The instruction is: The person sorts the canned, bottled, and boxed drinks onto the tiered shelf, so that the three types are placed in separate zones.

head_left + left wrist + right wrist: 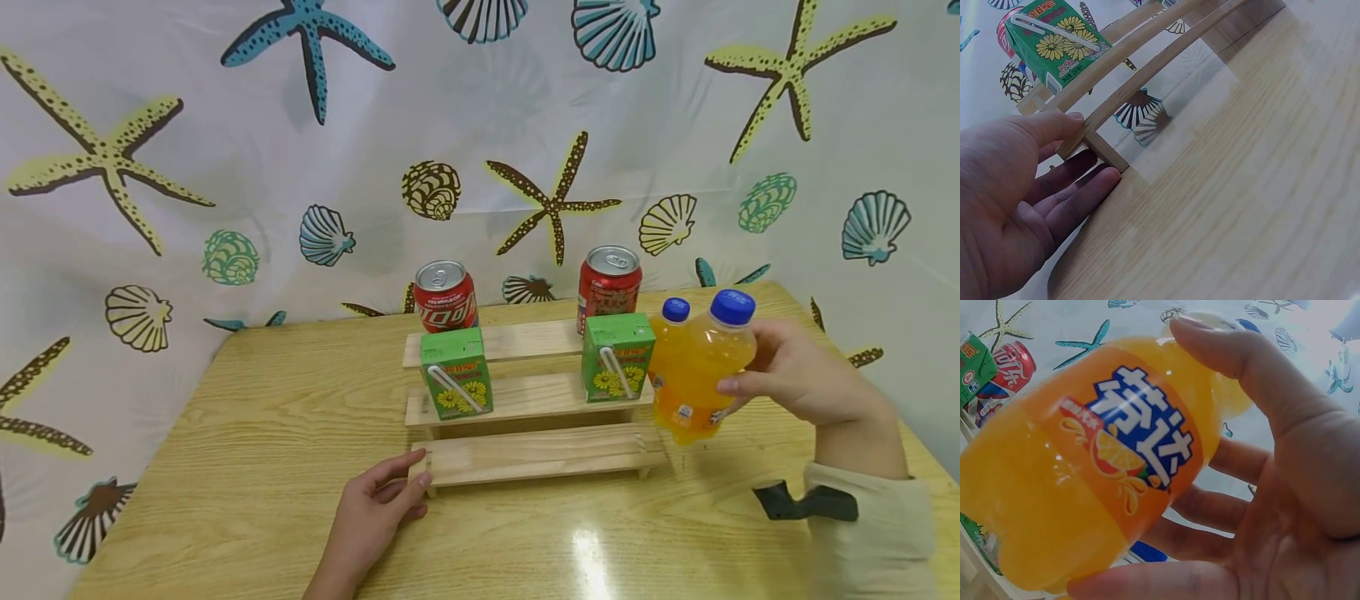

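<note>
My right hand [798,371] holds an orange soda bottle [693,375] with a blue cap, tilted, off the table at the rack's right end. In the right wrist view its label [1135,431] faces the camera. A second orange soda bottle [666,340] is partly hidden behind it. With thumb on top and fingers below, my left hand [375,512] grips the left end of the lowest step of a three-step wooden rack [540,454]. Two green drink cartons [456,375] with straws stand on the middle step, left and right. Behind them, two red cola cans [609,283] stand on the top step.
The rack sits on a wood-grain table [300,400]. A white curtain [360,150] printed with starfish and shells hangs behind and along the sides. A black strap [806,502] is at the right sleeve.
</note>
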The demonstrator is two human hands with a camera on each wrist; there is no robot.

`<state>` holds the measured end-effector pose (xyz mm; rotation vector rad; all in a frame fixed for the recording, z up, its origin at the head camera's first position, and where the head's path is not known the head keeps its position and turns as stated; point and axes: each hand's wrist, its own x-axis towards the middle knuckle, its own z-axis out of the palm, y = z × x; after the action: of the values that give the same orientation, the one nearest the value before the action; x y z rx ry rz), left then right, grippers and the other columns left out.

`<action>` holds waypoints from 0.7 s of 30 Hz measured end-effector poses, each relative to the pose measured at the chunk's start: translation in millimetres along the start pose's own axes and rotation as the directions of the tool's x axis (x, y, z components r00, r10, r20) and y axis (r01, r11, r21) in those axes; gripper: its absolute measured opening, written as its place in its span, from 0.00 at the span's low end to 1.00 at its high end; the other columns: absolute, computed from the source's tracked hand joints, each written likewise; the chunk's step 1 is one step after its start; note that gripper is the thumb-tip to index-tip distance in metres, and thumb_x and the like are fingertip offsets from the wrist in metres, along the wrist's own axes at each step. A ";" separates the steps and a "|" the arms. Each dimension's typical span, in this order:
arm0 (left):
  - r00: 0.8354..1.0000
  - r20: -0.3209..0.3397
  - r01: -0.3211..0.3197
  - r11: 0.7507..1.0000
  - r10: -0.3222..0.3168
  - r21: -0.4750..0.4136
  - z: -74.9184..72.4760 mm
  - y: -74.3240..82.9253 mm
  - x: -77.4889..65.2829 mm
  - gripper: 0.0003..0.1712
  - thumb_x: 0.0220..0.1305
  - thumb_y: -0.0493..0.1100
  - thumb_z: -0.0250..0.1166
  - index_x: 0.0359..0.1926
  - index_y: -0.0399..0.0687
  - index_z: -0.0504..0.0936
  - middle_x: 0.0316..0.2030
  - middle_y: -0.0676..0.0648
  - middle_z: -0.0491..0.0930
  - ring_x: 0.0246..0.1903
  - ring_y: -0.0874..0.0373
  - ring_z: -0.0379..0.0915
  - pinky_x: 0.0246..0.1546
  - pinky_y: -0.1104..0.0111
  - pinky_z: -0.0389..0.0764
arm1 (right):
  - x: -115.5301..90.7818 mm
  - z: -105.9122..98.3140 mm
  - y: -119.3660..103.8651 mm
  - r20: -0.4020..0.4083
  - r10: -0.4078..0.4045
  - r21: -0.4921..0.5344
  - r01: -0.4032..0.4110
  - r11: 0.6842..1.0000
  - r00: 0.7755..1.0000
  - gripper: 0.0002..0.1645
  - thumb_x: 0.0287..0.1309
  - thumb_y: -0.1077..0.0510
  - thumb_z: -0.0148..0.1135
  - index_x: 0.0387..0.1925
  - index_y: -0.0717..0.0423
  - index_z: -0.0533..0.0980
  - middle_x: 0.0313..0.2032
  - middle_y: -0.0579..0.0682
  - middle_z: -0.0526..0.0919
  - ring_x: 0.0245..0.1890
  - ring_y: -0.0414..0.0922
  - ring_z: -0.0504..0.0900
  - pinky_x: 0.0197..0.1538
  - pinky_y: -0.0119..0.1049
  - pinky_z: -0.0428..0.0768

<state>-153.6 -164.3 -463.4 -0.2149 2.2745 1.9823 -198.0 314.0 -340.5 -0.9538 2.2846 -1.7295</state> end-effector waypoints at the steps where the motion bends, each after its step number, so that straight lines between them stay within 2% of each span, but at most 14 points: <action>1: 1.000 0.000 -0.001 1.000 0.001 0.000 0.2 0.1 -0.1 0.23 0.64 0.39 0.70 0.60 0.46 0.81 0.59 0.42 0.79 0.43 0.58 0.84 0.40 0.65 0.90 | 0.6 0.5 -0.5 0.012 0.001 0.012 -0.001 1.000 1.000 0.30 0.60 0.79 0.56 0.56 0.49 0.77 0.49 0.43 0.86 0.44 0.43 0.87 0.36 0.42 0.91; 5: 1.000 0.001 -0.003 1.000 0.003 -0.001 0.7 0.1 0.0 0.23 0.64 0.39 0.70 0.60 0.46 0.81 0.59 0.42 0.79 0.44 0.57 0.84 0.40 0.65 0.90 | 3.1 2.9 -0.1 0.063 -0.031 0.058 0.027 0.998 0.998 0.30 0.59 0.80 0.56 0.56 0.50 0.78 0.49 0.43 0.86 0.43 0.43 0.87 0.37 0.42 0.91; 11: 1.000 0.003 0.002 1.000 -0.002 0.002 0.4 0.1 1.4 0.24 0.64 0.40 0.71 0.60 0.47 0.81 0.58 0.42 0.79 0.44 0.57 0.84 0.40 0.65 0.90 | 7.0 9.2 -1.4 0.102 -0.061 0.061 0.055 0.997 0.993 0.31 0.58 0.80 0.58 0.58 0.53 0.77 0.51 0.44 0.86 0.46 0.44 0.87 0.39 0.43 0.91; 21: 1.000 0.000 0.014 1.000 -0.014 -0.007 0.5 -1.2 2.1 0.24 0.63 0.41 0.71 0.60 0.47 0.81 0.58 0.42 0.80 0.44 0.57 0.84 0.40 0.65 0.90 | 17.5 23.5 -4.9 0.190 -0.107 0.105 0.088 0.991 0.976 0.29 0.54 0.82 0.61 0.56 0.61 0.76 0.53 0.48 0.84 0.49 0.46 0.85 0.51 0.42 0.89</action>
<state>-155.4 -164.0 -465.0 -0.2312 2.2598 1.9840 -199.2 284.4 -339.3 -1.1767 2.0464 -1.6811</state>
